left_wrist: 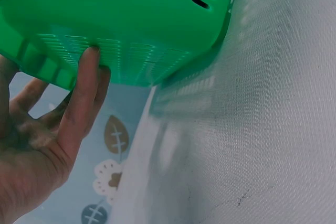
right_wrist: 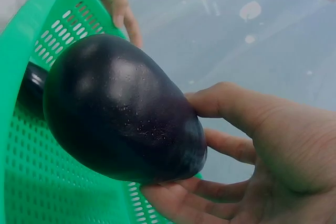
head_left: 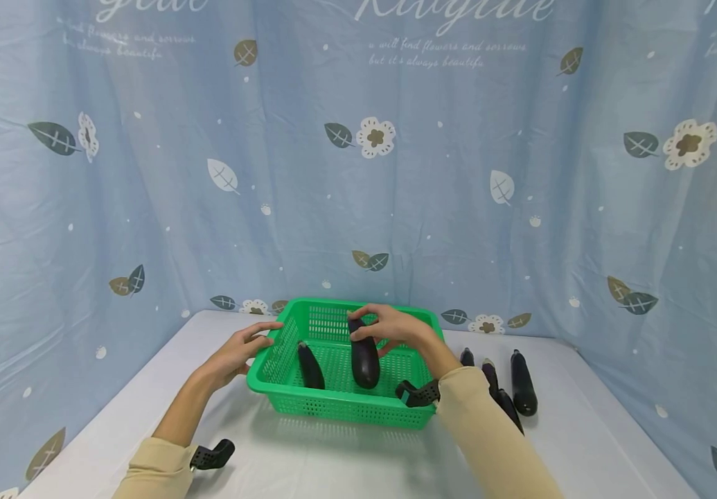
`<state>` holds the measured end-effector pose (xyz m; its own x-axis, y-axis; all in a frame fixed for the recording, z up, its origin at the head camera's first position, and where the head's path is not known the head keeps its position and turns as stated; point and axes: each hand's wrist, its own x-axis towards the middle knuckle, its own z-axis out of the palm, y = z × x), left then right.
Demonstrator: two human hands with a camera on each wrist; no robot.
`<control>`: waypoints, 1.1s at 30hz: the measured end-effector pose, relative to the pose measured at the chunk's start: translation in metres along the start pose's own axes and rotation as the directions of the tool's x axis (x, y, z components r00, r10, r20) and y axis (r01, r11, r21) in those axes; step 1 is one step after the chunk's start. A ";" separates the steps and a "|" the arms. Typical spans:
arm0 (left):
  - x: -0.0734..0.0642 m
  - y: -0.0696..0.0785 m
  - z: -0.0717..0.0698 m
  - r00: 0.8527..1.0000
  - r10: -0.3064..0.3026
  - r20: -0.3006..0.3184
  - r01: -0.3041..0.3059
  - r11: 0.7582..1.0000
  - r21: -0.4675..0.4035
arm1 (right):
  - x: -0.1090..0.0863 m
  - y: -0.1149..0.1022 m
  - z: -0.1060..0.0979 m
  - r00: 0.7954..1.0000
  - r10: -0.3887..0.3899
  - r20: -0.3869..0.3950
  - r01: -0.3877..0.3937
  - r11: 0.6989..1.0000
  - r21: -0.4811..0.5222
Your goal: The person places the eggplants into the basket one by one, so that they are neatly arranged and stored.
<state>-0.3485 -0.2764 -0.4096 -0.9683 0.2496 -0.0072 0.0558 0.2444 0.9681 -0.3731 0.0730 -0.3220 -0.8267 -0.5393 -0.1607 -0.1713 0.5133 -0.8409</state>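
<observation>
My right hand [head_left: 392, 326] grips a dark purple eggplant [head_left: 366, 364] near its stem end, over the inside of a green plastic basket [head_left: 346, 396]. In the right wrist view the eggplant's [right_wrist: 121, 108] rounded end faces the camera, with thumb and fingers around its narrower part. A second, slimmer eggplant [head_left: 311, 367] lies on the left of the basket floor. My left hand [head_left: 233, 357] holds the basket's left rim. The left wrist view shows a digit of that hand [left_wrist: 52, 135] against the outer wall, others passing behind the rim.
Right of the basket, several eggplants lie on the white table [head_left: 308, 464]; one eggplant [head_left: 523, 384] lies apart, the others are partly hidden by my right forearm. A blue patterned curtain [head_left: 358, 208] hangs behind and at both sides.
</observation>
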 end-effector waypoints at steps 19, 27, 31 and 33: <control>-0.001 0.005 0.000 1.000 -0.003 -0.003 0.003 1.000 0.007 | 0.017 -0.012 0.014 1.000 0.003 0.018 -0.004 1.000 0.024; -0.001 -0.001 0.003 1.000 -0.002 -0.007 0.002 1.000 0.012 | 0.024 -0.013 0.020 0.999 0.020 0.050 -0.022 0.999 0.038; 0.000 -0.002 0.002 1.000 0.000 -0.006 0.000 1.000 0.010 | 0.025 -0.018 0.021 0.998 0.034 0.055 -0.035 0.999 0.028; 0.001 -0.001 0.001 1.000 -0.001 -0.007 0.001 1.000 0.008 | 0.026 -0.020 0.022 0.998 0.035 0.056 -0.036 0.999 0.020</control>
<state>-0.3489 -0.2757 -0.4110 -0.9702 0.2423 -0.0066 0.0563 0.2518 0.9661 -0.3794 0.0336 -0.3203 -0.8008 -0.5576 -0.2188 -0.1308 0.5193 -0.8445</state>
